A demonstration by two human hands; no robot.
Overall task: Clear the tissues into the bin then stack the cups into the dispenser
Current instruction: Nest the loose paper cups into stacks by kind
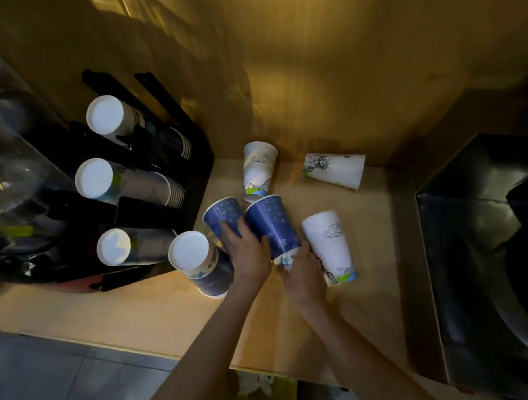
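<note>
Several paper cups lie or stand on the wooden counter (141, 312). My left hand (248, 254) grips a blue cup (224, 217) that lies with its mouth away from me. My right hand (304, 273) holds the base of a second blue cup (274, 226), and its fingers also touch a white cup (330, 242) to the right. An upside-down blue cup (203, 264) stands at the left. Two more white cups (258, 170) (335, 169) sit near the back wall. The black cup dispenser (143, 210) at the left holds stacks of cups (130, 183).
A dark metal bin or sink (480, 252) fills the right side. White crumpled tissue (257, 382) shows below the counter's front edge. A clear plastic container (10, 166) stands at the far left. The golden wall (312, 78) closes the back.
</note>
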